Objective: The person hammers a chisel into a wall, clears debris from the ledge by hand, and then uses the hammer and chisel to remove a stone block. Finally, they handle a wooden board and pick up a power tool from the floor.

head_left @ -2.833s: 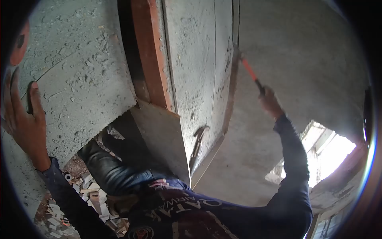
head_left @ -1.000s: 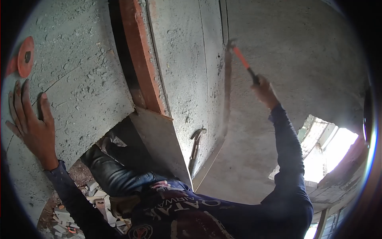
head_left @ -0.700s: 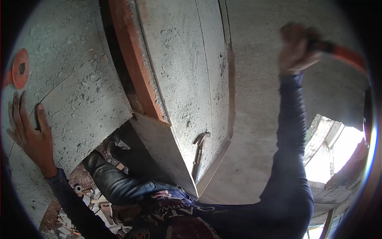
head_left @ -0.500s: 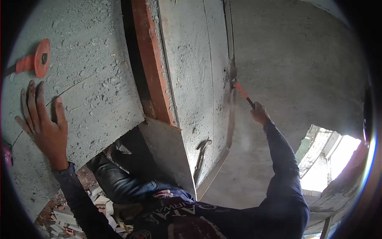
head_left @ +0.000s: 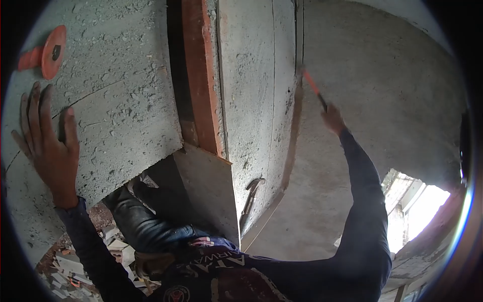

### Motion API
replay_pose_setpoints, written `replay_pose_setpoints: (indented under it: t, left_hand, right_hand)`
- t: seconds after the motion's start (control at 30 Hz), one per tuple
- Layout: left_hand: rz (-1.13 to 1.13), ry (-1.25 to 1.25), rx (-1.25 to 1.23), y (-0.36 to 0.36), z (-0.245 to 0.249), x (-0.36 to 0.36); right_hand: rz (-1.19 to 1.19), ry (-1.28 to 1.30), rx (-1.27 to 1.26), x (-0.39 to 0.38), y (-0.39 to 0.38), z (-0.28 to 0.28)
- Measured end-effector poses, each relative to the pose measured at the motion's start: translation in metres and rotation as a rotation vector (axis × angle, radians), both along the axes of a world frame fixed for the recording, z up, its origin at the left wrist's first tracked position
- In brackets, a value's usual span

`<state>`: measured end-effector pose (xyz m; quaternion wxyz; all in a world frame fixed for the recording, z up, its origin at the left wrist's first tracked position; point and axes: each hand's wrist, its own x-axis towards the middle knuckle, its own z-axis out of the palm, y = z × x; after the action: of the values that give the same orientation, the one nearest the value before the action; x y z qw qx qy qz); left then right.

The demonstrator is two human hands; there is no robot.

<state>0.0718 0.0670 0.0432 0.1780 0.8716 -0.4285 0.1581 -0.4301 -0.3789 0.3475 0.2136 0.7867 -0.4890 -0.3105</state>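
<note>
My left hand (head_left: 48,143) lies with its fingers spread against the rough grey concrete slab (head_left: 128,95). Just above its fingertips is an orange round guard (head_left: 54,52) with a ribbed grip, like a chisel's hand guard. My right hand (head_left: 333,120) is wrapped around the black grip of a tool with an orange shaft (head_left: 312,83). The tool's far end is blurred at the seam between the pale concrete face (head_left: 246,85) and the grey wall (head_left: 362,75); its kind is unclear. A claw hammer (head_left: 250,201) rests low on the pale face.
A reddish-brown vertical post (head_left: 201,75) stands beside a dark gap in the middle. Broken rubble (head_left: 73,267) covers the ground at lower left. Bright light enters through a wall opening (head_left: 415,211) at right.
My right hand and the orange-shafted tool have moved up along the seam, from lower down. The view has shifted slightly; my left hand stays flat on the slab.
</note>
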Motion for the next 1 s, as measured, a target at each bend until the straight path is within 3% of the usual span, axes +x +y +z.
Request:
replay_pose_setpoints:
  t: [0.03,0.13,0.23,0.27,0.3,0.33,0.37,0.43,0.47,0.5,0.53,0.57,0.6,0.63,0.7,0.73,0.77,0.8,0.83,0.87,0.9,0.93,1.0]
  left_hand:
    - [0.01,0.0,-0.006,0.0,0.002,-0.003]
    - [0.001,-0.004,0.02,-0.009,0.003,-0.001]
    - [0.009,-0.033,-0.018,-0.005,0.002,0.002]
    - [-0.001,-0.037,-0.012,-0.004,0.002,0.003]
    - [-0.015,-0.031,-0.005,-0.004,0.001,0.001]
    - [-0.016,-0.025,-0.001,-0.004,0.002,0.001]
    - [-0.016,-0.062,0.076,-0.004,0.005,0.002]
    - [-0.003,-0.108,0.195,-0.002,0.008,0.002]
    - [-0.006,-0.106,0.201,-0.001,0.005,0.003]
    - [-0.024,-0.049,0.122,0.0,0.0,0.004]
    - [-0.041,0.006,0.039,0.001,-0.003,0.007]
    - [-0.041,0.011,-0.007,-0.001,0.003,0.003]
    - [-0.008,0.007,0.002,0.004,0.002,0.002]
    - [-0.032,-0.013,-0.015,0.001,0.001,0.007]
    - [-0.034,-0.01,-0.006,-0.003,0.001,0.004]
    - [-0.073,0.0,-0.003,-0.002,0.001,0.002]
    - [-0.056,-0.005,0.009,-0.001,0.001,0.0]
    - [-0.018,-0.02,0.013,-0.004,0.001,0.001]
    - [-0.017,-0.028,0.01,-0.006,0.002,0.002]
    - [-0.034,-0.019,0.003,-0.006,0.004,0.003]
    - [-0.046,-0.01,-0.002,-0.006,0.005,0.002]
    - [-0.047,-0.007,0.0,-0.005,0.005,0.0]
    - [0.004,-0.059,0.193,-0.001,0.005,0.004]
  right_hand:
    - [-0.332,0.087,0.074,0.0,0.007,0.01]
    - [-0.179,-0.12,0.03,0.061,0.045,0.041]
    - [-0.157,-0.65,0.052,0.209,0.083,0.088]
    - [0.063,-0.824,0.329,0.236,0.069,0.117]
    - [0.363,-1.037,0.932,0.259,0.043,0.144]
    - [0.515,-1.081,0.822,0.3,0.05,0.161]
    - [0.51,-1.079,0.831,0.297,0.04,0.149]
    - [0.794,-1.296,0.782,0.285,0.006,0.11]
    - [0.934,-1.399,0.741,0.272,-0.001,0.092]
    - [0.929,-1.394,0.745,0.204,0.018,0.049]
    - [0.481,-0.761,0.373,0.145,0.041,-0.004]
    - [0.043,-0.135,0.007,0.053,0.052,0.001]
    - [-0.264,-0.131,0.059,-0.029,0.034,0.007]
    - [-0.55,0.119,0.165,-0.001,0.057,0.021]
    - [-0.308,0.171,0.126,0.02,0.077,0.041]
    - [-0.179,0.007,0.095,0.033,0.073,0.05]
    - [-0.214,-0.125,0.147,0.111,0.087,0.065]
    - [0.006,-0.272,0.093,0.168,0.1,0.075]
    - [0.02,-0.359,0.019,0.217,0.102,0.087]
    - [0.361,-0.829,0.433,0.243,0.087,0.099]
    - [0.408,-1.01,0.842,0.27,0.049,0.13]
    - [0.405,-1.008,0.844,0.264,0.018,0.13]
    - [0.654,-1.281,0.801,0.247,-0.029,0.115]
